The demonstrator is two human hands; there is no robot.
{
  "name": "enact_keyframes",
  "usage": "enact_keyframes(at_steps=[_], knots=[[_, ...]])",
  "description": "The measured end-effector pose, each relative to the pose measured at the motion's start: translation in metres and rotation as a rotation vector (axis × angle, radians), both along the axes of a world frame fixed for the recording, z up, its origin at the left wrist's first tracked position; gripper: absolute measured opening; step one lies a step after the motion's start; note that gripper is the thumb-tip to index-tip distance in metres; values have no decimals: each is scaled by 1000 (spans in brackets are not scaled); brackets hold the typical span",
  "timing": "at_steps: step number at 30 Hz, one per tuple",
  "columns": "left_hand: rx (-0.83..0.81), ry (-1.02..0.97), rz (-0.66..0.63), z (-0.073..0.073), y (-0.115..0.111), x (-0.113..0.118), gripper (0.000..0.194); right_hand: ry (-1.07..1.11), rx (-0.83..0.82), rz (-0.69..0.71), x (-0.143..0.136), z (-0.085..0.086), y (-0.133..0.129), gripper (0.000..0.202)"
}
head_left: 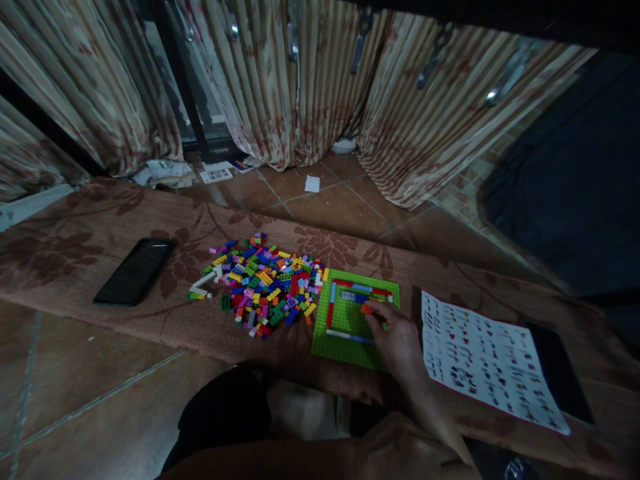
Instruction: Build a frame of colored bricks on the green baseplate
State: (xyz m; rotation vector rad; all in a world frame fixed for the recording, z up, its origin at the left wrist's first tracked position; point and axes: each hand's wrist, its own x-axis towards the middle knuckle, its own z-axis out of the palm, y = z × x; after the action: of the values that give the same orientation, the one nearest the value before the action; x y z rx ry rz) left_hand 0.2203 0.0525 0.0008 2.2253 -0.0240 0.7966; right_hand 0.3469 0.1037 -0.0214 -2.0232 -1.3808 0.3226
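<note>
My right hand (397, 333) is over the right half of a green baseplate (321, 337), thumb and fingertips closed on an orange brick (367, 309). On the plate, red, white and light-blue bricks form a rectangular outline, and a blue brick (361, 298) with a grey one sits inside it. Part of the outline is hidden behind my hand. My left forearm lies across my lap at the bottom edge, and my left hand (400, 450) rests by my right forearm; its fingers are too dim to make out.
A pile of loose coloured bricks (273, 283) lies left of the baseplate. Farther left is a black phone (135, 272). A printed sheet (485, 357) with small pictures lies at the right, over a dark flat object (565, 373). Striped curtains (300, 100) hang beyond the cloth-covered surface (240, 357).
</note>
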Motion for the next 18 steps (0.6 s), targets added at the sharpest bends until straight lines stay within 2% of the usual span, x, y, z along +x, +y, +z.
enact_keyframes(at_steps=[3,7,9,11,15,18], knots=[[-28,-12,34,-13,24,3,26,2,2,25,-4,-2,4,24],[-70,-11,92,-37,87,1,31,6,-8,85,-10,-4,12,23],[-84,-10,113,-47,108,-1,28,5,-5,100,-13,-4,16,23],[-90,-6,122,-54,116,-2,26,-4,0,105,-15,-5,19,23],[-102,16,144,-62,116,-6,43,-35,1,116,-20,-5,23,22],[-117,46,158,-67,124,-11,37,-56,1,125,-22,-6,25,22]])
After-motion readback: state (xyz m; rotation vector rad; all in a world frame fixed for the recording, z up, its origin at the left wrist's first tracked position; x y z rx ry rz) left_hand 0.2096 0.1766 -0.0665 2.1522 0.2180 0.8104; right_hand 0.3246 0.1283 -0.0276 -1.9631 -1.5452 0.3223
